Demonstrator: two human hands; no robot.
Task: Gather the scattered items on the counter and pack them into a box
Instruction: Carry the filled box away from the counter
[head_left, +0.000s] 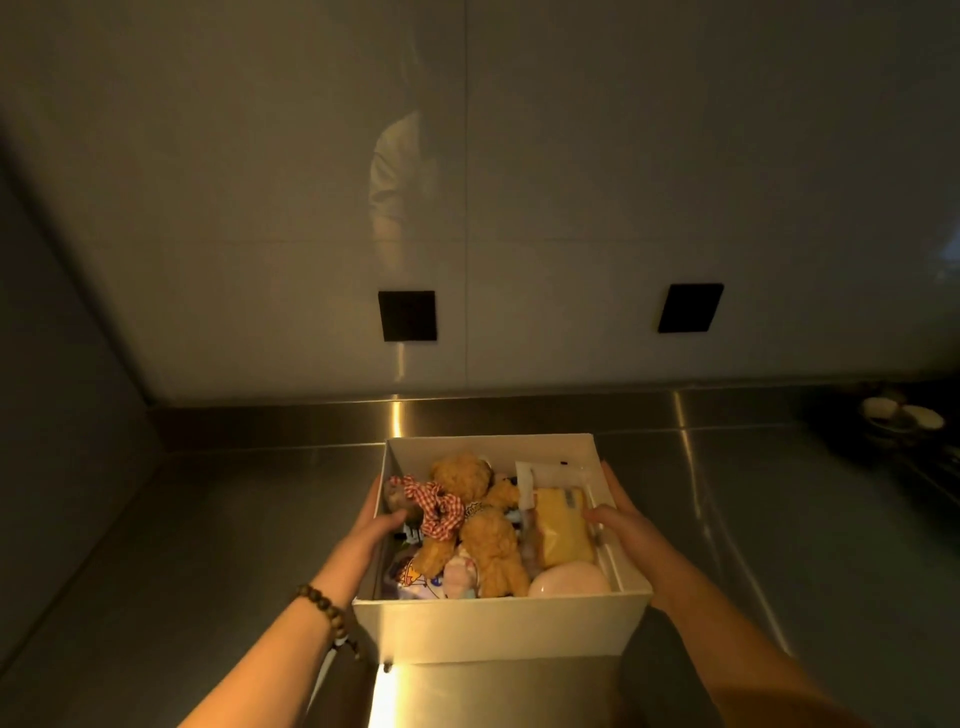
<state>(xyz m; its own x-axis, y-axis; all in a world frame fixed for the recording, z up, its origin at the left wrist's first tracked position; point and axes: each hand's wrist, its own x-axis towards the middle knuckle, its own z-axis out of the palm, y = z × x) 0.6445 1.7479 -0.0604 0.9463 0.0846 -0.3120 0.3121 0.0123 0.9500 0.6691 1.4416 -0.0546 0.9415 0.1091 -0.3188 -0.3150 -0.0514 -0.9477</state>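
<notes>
Box (498, 621) white, open-topped, crammed full

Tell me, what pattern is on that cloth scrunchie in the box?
Red and white gingham scrunchie, head view.

A white box (501, 626) is seen on a silver, steel-grey surface (208, 545). Golden-brown plush bears (462, 475) are packed inside, with a red-and-white checked scrunchie (439, 506), a yellow packet (563, 530) and a pale pink round case (569, 581). Dark brown beads form the bracelet (324, 610). Two black sockets (408, 315) are set in white wall panels (260, 208).
</notes>
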